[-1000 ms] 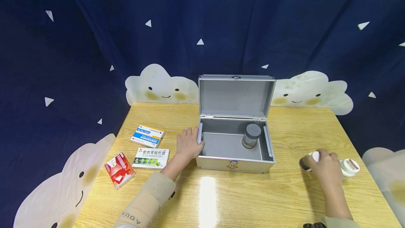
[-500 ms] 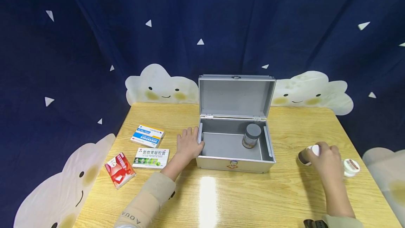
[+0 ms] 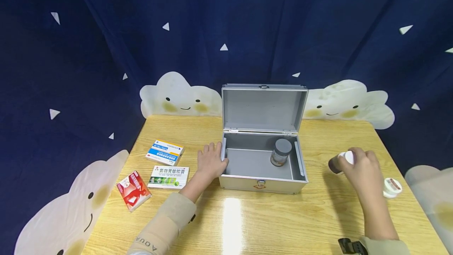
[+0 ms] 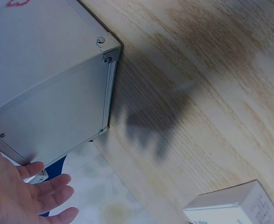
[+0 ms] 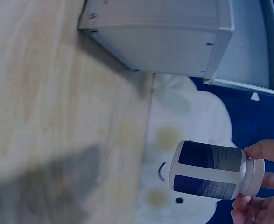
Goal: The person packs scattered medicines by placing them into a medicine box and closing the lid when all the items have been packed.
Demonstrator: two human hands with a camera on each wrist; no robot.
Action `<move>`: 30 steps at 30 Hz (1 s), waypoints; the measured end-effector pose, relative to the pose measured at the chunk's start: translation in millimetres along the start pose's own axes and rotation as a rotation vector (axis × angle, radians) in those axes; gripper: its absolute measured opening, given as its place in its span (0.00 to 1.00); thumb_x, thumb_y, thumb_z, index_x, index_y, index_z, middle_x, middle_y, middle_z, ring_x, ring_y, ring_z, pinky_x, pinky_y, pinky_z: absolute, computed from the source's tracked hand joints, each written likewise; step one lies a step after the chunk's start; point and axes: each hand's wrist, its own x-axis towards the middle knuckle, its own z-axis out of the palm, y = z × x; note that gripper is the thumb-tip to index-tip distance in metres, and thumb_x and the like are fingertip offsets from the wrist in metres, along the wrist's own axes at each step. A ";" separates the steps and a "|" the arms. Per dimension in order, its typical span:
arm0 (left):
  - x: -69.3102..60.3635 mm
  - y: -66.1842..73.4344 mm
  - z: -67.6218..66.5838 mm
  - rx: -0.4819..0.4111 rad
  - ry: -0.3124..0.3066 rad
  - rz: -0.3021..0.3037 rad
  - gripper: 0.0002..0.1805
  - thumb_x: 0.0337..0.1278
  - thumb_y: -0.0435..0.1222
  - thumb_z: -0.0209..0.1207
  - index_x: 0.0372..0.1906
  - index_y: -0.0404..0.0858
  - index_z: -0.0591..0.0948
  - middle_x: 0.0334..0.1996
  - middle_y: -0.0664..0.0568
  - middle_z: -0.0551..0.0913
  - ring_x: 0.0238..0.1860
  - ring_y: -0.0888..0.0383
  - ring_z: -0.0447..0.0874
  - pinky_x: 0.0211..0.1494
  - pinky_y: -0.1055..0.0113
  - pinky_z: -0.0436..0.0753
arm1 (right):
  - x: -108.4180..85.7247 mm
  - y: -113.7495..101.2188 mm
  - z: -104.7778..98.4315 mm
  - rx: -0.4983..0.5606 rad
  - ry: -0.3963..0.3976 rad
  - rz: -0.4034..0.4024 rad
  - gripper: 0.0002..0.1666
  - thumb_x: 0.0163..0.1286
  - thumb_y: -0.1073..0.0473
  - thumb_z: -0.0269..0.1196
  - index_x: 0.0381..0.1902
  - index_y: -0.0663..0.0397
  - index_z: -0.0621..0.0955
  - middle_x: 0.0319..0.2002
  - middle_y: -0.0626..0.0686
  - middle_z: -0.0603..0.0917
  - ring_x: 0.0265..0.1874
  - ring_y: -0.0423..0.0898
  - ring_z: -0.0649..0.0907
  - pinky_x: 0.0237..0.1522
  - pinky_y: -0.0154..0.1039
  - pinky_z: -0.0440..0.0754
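In the head view my left hand [image 3: 211,163] rests on the left side of the open silver case [image 3: 263,184], its fingers spread; the left wrist view shows the fingers [image 4: 50,192] at the case's side wall. My right hand [image 3: 366,171] pinches the white cap of a dark-labelled bottle [image 3: 335,165] to the right of the case. In the right wrist view the bottle [image 5: 207,170] lies tilted sideways off the table, held by the cap. Inside the case, at its right, stands a clear jar with a grey lid [image 3: 282,150].
Left on the table lie a blue and white box [image 3: 165,152], a green and white box [image 3: 169,177] and a red box [image 3: 134,190]. A small white tub [image 3: 392,187] stands at the right, beside the right forearm. The case's lid [image 3: 263,107] stands upright at the back.
My right hand has lifted the bottle from the table and moved it slightly up and left, away from the white tub. The left hand has stayed on the case.
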 end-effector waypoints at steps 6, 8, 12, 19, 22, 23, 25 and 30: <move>-0.4 -0.3 0.3 -0.006 -0.004 -0.001 0.33 0.52 0.52 0.48 0.62 0.41 0.63 0.54 0.41 0.69 0.54 0.45 0.65 0.51 0.49 0.65 | 5.9 -18.4 -6.4 -0.008 -0.006 -0.031 0.26 0.59 0.53 0.56 0.48 0.68 0.73 0.41 0.72 0.69 0.38 0.68 0.71 0.34 0.61 0.67; -0.6 -0.3 0.3 -0.007 -0.006 -0.002 0.33 0.52 0.51 0.47 0.62 0.41 0.63 0.54 0.41 0.69 0.54 0.45 0.65 0.52 0.49 0.65 | 7.3 -24.5 -7.9 -0.011 -0.009 -0.041 0.26 0.59 0.52 0.56 0.48 0.67 0.73 0.40 0.71 0.69 0.38 0.68 0.71 0.33 0.60 0.67; -0.3 -0.3 0.6 -0.007 -0.009 -0.005 0.33 0.52 0.51 0.48 0.62 0.41 0.62 0.54 0.41 0.69 0.54 0.45 0.65 0.52 0.49 0.65 | 9.3 -36.4 -8.2 -0.009 -0.010 -0.062 0.25 0.60 0.53 0.56 0.48 0.67 0.73 0.40 0.71 0.70 0.37 0.68 0.71 0.32 0.61 0.67; 0.8 -0.2 1.3 -0.006 -0.019 -0.010 0.34 0.53 0.52 0.48 0.64 0.41 0.61 0.55 0.41 0.68 0.55 0.45 0.65 0.53 0.49 0.65 | 12.1 -55.4 -4.6 0.013 0.007 -0.112 0.23 0.59 0.54 0.57 0.47 0.66 0.74 0.39 0.70 0.70 0.37 0.66 0.71 0.31 0.60 0.68; 0.8 -0.1 1.2 -0.010 -0.015 -0.011 0.34 0.53 0.52 0.49 0.64 0.41 0.62 0.55 0.41 0.68 0.55 0.45 0.65 0.52 0.49 0.65 | 12.6 -63.8 -3.9 0.019 0.009 -0.137 0.23 0.59 0.54 0.57 0.47 0.65 0.74 0.39 0.69 0.70 0.36 0.65 0.72 0.30 0.59 0.69; 0.8 -0.1 1.3 -0.011 -0.013 -0.012 0.34 0.53 0.52 0.50 0.64 0.41 0.62 0.55 0.41 0.68 0.55 0.45 0.65 0.52 0.49 0.65 | 12.9 -66.5 -3.7 0.024 0.006 -0.146 0.23 0.59 0.54 0.57 0.48 0.65 0.74 0.39 0.69 0.70 0.36 0.65 0.72 0.30 0.59 0.69; 0.7 -0.1 1.4 -0.013 -0.007 -0.011 0.33 0.53 0.51 0.50 0.63 0.41 0.62 0.54 0.41 0.69 0.54 0.45 0.65 0.51 0.49 0.65 | 13.6 -71.5 -3.1 0.028 -0.009 -0.159 0.23 0.59 0.54 0.58 0.48 0.64 0.74 0.40 0.69 0.70 0.36 0.64 0.72 0.29 0.58 0.70; 0.6 0.5 1.3 -0.011 -0.008 -0.012 0.33 0.52 0.51 0.49 0.63 0.41 0.62 0.54 0.42 0.69 0.54 0.45 0.65 0.52 0.49 0.65 | 14.0 -83.6 0.9 0.037 -0.026 -0.195 0.21 0.58 0.54 0.59 0.47 0.62 0.75 0.39 0.67 0.71 0.35 0.62 0.73 0.27 0.57 0.70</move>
